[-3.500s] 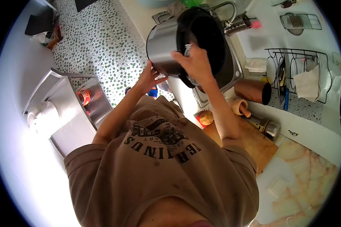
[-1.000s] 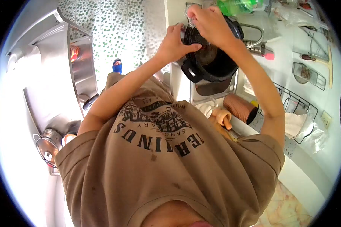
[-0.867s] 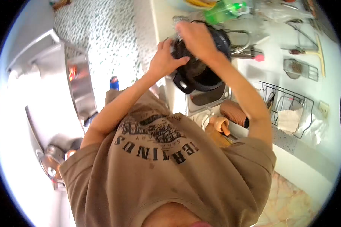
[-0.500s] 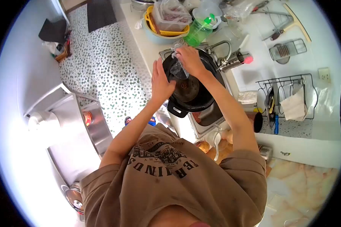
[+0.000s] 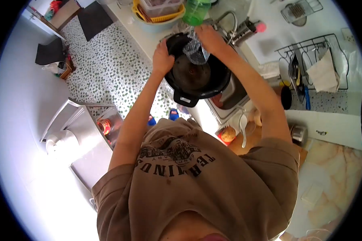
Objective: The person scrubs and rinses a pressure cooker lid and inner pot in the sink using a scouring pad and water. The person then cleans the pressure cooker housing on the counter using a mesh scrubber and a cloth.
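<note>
Your left hand grasps the rim of the black pot with the fingers closed around its left side. Your right hand is clenched on the silvery mesh, which hangs crumpled inside the pot, next to the far rim.

Head view: the black pot is tilted, its opening facing you, over the near side of the sink. A brownish round surface shows inside. Locate the faucet to the right of your right hand, with the metal holder just beside it. The green bottle is beyond your right hand; the light blue basin, bearing a yellow basket, is on the desk to its left. Nearer to you, a white spoon lies by the wooden board. To the right, the wire rack carries utensils and a pale cloth.
</note>
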The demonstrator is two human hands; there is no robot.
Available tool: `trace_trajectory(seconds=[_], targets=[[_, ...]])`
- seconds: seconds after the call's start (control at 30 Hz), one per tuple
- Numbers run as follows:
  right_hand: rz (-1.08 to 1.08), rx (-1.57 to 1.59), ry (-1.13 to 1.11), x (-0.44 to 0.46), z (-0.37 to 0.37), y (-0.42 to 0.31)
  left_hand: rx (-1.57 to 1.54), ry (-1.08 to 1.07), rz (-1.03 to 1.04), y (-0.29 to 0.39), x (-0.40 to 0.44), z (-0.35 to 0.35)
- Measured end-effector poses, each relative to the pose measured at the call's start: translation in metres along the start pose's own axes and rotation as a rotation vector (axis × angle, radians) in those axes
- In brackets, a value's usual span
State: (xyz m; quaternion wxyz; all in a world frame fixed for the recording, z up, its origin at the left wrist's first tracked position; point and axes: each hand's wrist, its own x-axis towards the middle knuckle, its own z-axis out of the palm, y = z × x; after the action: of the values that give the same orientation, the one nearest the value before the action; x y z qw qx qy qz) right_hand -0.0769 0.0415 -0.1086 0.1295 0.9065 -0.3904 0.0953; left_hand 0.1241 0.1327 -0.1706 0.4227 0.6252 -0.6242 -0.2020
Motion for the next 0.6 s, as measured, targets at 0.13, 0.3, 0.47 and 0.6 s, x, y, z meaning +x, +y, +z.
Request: trace_trajectory(seconds=[0.13,0.3,0.47,0.6], targets=[[0.118,0.096,-0.254,-0.026,-0.005,0.039,0.032,0.009,-0.022,0.001,-0.002,0.001],[0.516,0.529,-0.453,-0.089,-0.043,0.054,0.001,0.034,-0.007,-0.001,-0.001,0.002],[0.856,0.746,-0.484,-0.145,-0.069,0.012,0.009,0.007,-0.058,0.004,-0.001,-0.001],[0.82,0.765,-0.228,-0.156,-0.112,0.011,0.049,-0.041,-0.046,0.007,0.0,-0.005]])
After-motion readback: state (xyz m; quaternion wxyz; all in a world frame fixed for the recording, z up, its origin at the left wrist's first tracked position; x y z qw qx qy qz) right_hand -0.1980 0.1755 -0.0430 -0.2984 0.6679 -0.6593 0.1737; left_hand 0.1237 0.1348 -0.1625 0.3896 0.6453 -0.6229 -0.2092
